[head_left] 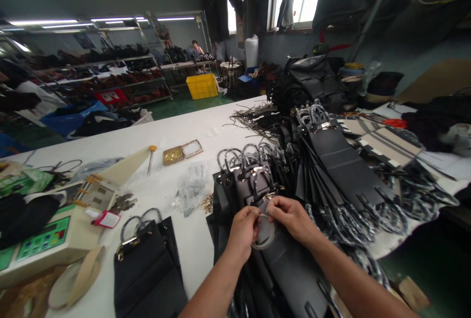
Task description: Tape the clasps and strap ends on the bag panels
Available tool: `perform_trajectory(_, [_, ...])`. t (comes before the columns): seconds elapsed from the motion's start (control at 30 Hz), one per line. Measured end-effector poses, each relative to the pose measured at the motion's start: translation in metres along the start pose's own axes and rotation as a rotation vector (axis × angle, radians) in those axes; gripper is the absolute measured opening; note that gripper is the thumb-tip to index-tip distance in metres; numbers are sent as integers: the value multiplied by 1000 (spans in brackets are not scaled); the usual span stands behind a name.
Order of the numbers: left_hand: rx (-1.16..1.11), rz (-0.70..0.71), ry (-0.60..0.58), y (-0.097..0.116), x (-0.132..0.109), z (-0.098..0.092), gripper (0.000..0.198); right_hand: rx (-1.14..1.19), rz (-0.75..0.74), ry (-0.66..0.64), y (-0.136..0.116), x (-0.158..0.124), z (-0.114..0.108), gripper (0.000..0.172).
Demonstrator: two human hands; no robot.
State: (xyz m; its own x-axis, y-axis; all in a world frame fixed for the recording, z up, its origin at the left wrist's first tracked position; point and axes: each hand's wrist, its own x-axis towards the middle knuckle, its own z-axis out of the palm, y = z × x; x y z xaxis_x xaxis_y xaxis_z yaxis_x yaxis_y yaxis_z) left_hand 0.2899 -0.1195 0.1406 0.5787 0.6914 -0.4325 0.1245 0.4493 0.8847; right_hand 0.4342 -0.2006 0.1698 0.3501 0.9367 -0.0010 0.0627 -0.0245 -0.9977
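Observation:
A small roll of clear tape [265, 233] hangs below my fingertips, its ring facing me. My left hand [243, 232] is closed, thumb and fingers pinching the roll's upper left side. Close beside it, my right hand [294, 217] is closed too, its fingertips pinched at the top edge of the roll; the tape's loose end is too small to make out. Under both hands lies a black leather bag piece [290, 264] with gold clasp hardware [270, 194] and a plastic-wrapped handle [260, 176] at its top.
More black bag pieces with wrapped handles [333, 161] are stacked to the right. Another black bag [147, 264] lies left on the white table [198, 126]. A box of gold parts [172, 155], a hammer [150, 160], a red-labelled bottle [106, 219] and a control-panel machine [47, 239] stand around.

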Motion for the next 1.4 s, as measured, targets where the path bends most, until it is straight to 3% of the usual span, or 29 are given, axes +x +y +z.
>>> perform_trajectory(0.07, [163,125,-8,9,11,-1,28,45,11,103,3,19,-7,28])
perform_trajectory(0.17, [464,485,77,27,28,-3,24,55,66,248,21,54,-13,28])
perform_trajectory(0.23, [560,586,123,37,42,-4,23,53,82,272,36,75,-13,29])
perform_trajectory(0.33, [596,533,61,44,60,-3,21,49,65,296,52,95,-10,29])
perform_trajectory(0.53, [376,226,-54,57,84,-7,29,-60,-106,344,57,107,-1,24])
perform_trajectory(0.7, [442,389,-140,71,94,-14,24,-112,-162,432,54,106,0,23])
perform_trajectory(0.87, [670,471,-214,64,89,-14,21,-196,-132,583,32,79,-15,23])
perform_trajectory(0.93, [788,529,-234,61,84,-9,19,-214,-191,541,21,78,-23,22])
perform_trajectory(1.0, [876,582,-241,59,80,-5,17,-237,-231,409,14,88,-28,20])
perform_trajectory(1.1, [956,625,-207,58,76,-4,18,-263,-196,259,21,111,-30,18])
perform_trajectory(1.27, [941,668,-162,56,71,-12,18,-194,-110,289,49,133,-20,20])
perform_trajectory(1.4, [911,669,-136,53,70,-14,17,-158,-98,346,55,136,-12,22])
